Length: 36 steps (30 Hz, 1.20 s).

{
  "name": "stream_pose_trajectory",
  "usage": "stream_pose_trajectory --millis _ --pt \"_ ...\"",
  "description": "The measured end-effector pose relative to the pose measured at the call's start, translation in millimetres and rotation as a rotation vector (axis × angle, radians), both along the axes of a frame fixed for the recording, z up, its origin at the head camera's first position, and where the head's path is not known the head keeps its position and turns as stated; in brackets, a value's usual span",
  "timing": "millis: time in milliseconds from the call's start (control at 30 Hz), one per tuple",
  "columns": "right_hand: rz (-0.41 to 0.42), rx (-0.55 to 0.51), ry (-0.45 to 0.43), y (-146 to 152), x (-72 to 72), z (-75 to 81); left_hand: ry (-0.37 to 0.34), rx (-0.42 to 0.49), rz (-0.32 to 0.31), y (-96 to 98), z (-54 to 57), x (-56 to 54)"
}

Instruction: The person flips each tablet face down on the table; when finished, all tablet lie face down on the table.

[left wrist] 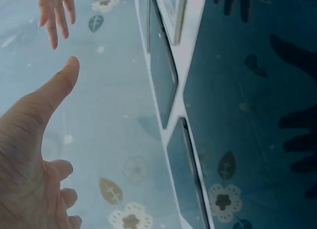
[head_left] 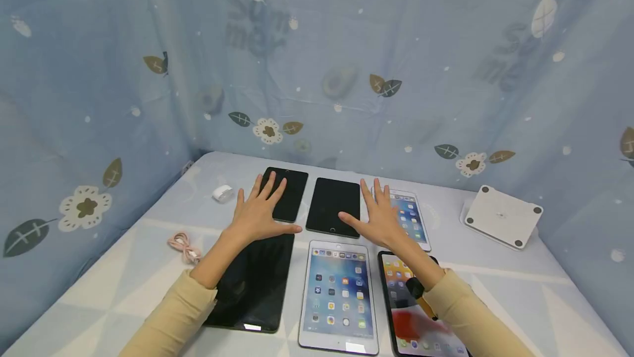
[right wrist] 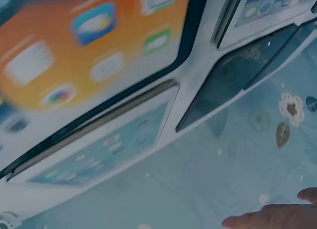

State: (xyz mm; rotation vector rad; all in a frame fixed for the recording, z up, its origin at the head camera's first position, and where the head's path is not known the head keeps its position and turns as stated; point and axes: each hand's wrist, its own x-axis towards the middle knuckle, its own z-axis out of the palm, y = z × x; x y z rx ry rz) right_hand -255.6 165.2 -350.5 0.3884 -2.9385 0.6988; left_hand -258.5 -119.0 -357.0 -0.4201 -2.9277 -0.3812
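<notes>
My left hand (head_left: 257,215) is held out with fingers spread, holding nothing. It overlaps the back-left black tablet (head_left: 294,192) and the far end of a large black tablet (head_left: 262,291), whose glossy screen mirrors fingers in the left wrist view. Similarly spread, my right hand (head_left: 381,222) holds nothing. In the head view it covers part of a small white tablet (head_left: 411,219) with a lit screen; its thumb overlaps the middle black tablet (head_left: 333,203). A lit white tablet (head_left: 339,296) lies in the front middle. Beside it, a black-framed lit tablet (head_left: 406,332) sits partly under my right forearm.
A pink coiled cable (head_left: 184,247) and a small white charger-like block (head_left: 223,193) lie at the left. On the right rests a white square device (head_left: 502,217) with dark round feet at its corners. A blue patterned curtain (head_left: 317,60) stands behind the table.
</notes>
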Motion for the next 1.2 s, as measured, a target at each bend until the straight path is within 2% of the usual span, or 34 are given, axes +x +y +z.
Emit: stream_pose_trajectory --millis 167,367,733,900,1067,1200 --pt "0.055 -0.037 -0.015 -26.6 -10.4 -7.2 -0.017 0.001 0.021 -7.9 -6.8 -9.4" --pt "0.1 0.01 -0.032 -64.2 -16.3 -11.2 -0.093 0.019 0.038 -19.3 -12.7 -21.0" --pt "0.155 -0.062 -0.16 -120.4 -32.4 -19.4 -0.194 0.038 0.061 -38.6 -25.5 -39.7" --pt "0.161 -0.08 -0.201 -137.1 -43.3 -29.1 -0.241 0.074 0.052 -43.9 -27.8 -48.0" --pt "0.169 -0.103 -0.206 -145.3 -52.2 -37.1 -0.301 0.116 0.05 -47.4 -30.4 -57.4" --pt "0.171 -0.109 -0.207 -148.1 -58.2 -40.6 -0.311 0.126 0.047 -49.7 -34.9 -64.0"
